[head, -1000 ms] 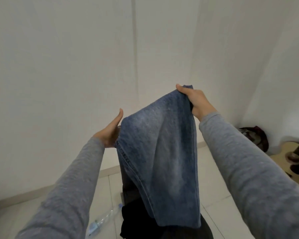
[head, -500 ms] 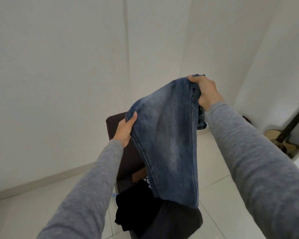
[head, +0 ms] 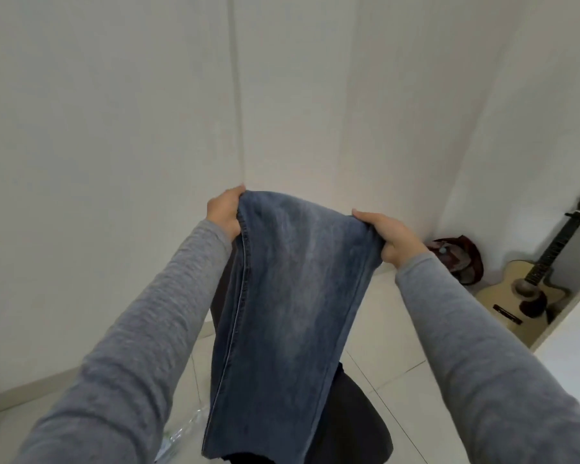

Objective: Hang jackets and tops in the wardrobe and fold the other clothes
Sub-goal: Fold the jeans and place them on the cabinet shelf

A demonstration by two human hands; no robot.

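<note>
Blue jeans (head: 288,296) held up at arm's length in front of a white wall (head: 114,128), spread flat between two hands. Left hand (head: 225,212) at the top left corner of the fabric, grip closed around the seamed edge, fingers wrapped behind the denim and out of sight. Right hand (head: 392,239) at the top right corner, grip likewise closed, thumb lying along the upper fold and fingers bunched over gathered cloth. Top edge stretched fairly taut between the two grips, left corner a little higher than the right. Denim hanging straight down from there, faded and paler through the middle, darker toward the sides, with a stitched seam running down the left edge. Lower end of the jeans reaching the bottom of the view, hem partly cut off.

Both arms in grey sleeves (head: 131,356), extended forward and slightly converging.

Behind and below the jeans, a dark chair (head: 355,426), mostly hidden by the denim, back showing as a dark strip just left of the seam. Pale tiled floor (head: 392,329) underneath. Clear plastic bottle (head: 185,433) lying on the floor near the lower left of the jeans, partly hidden by the left sleeve.

In the far right corner, a dark red bag (head: 462,259) on the floor against the wall, and just beside it an acoustic guitar (head: 529,293) leaning upright, neck tilted toward the upper right.
</note>
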